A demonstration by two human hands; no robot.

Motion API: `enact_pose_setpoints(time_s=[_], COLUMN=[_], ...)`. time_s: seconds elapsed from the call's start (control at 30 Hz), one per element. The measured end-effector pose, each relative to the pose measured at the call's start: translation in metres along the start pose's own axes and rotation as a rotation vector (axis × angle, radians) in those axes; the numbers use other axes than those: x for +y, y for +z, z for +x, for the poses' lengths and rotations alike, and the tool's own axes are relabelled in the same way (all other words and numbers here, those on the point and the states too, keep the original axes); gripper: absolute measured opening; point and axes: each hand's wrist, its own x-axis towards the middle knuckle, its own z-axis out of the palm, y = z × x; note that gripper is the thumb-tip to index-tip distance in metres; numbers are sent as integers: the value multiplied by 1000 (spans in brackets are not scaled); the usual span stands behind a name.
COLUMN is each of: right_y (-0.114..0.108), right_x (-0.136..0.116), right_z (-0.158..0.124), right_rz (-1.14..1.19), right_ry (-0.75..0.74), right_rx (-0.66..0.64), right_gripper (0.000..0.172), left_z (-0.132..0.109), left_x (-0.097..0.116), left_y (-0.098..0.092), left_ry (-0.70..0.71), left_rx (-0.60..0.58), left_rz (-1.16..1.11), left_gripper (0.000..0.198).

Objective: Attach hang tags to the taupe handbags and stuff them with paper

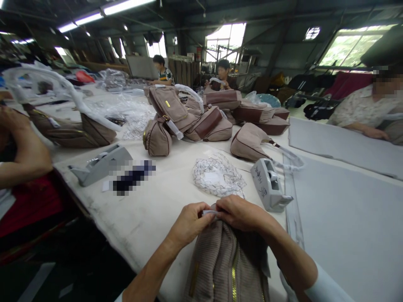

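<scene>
In front of me on the table lies a taupe ribbed handbag [217, 256] with gold zippers. At its far end my left hand [190, 222] pinches a small white strip [208, 212] that looks like paper or wrapping. My right hand [239, 213] is closed at the same spot, its fingertips meeting those of the left; what exactly it grips is hidden behind the fingers. Just beyond my hands rests a crumpled patterned white sheet [217, 174]. To its right is a grey tape dispenser [269, 184] with handwriting on it.
Several taupe and brown bags [201, 117] are piled across the table. A second tape dispenser [103, 163] sits at the left edge, near a person's bare arm [25, 147]. Grey boards [346, 209] lie to the right, where another person [359, 111] works. Two people are at the far side.
</scene>
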Motion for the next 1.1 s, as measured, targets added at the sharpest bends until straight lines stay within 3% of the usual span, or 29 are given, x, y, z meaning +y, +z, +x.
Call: enact_pose_setpoints(time_s=[0.3, 0.4, 0.47, 0.5, 0.6, 0.67, 0.8, 0.93, 1.1], right_y=[-3, -10, -19, -24, -36, -36, -18, 1, -1], right_x=[-2, 0, 16, 29, 87, 128, 179, 187, 191], right_z=[-4, -10, -23, -32, -66, -87, -112, -111, -101], right_rz=[-34, 64, 234, 331, 507, 505, 589, 745, 913], right_ry=[-14, -28, -9, 64, 533, 757, 969, 1050, 1105], right_rx=[-16, 6, 145, 279, 741, 837, 714, 608, 580], right_gripper=[23, 22, 23, 25, 30, 31, 24, 24, 18], left_z=[2, 3, 4, 5, 6, 8, 10, 11, 11], left_x=[12, 13, 12, 10, 4, -1, -7, -9, -9], left_y=[7, 9, 9, 9, 9, 12, 20, 25, 24], left_ry=[71, 63, 32, 2, -97, -139, -178, -186, -197], left_rx=[43, 51, 30, 3, -80, -92, -68, -40, -55], left_rz=[275, 306, 253, 189, -47, -159, -282, -337, -335], left_gripper=[18, 20, 22, 23, 29, 32, 34, 35, 37])
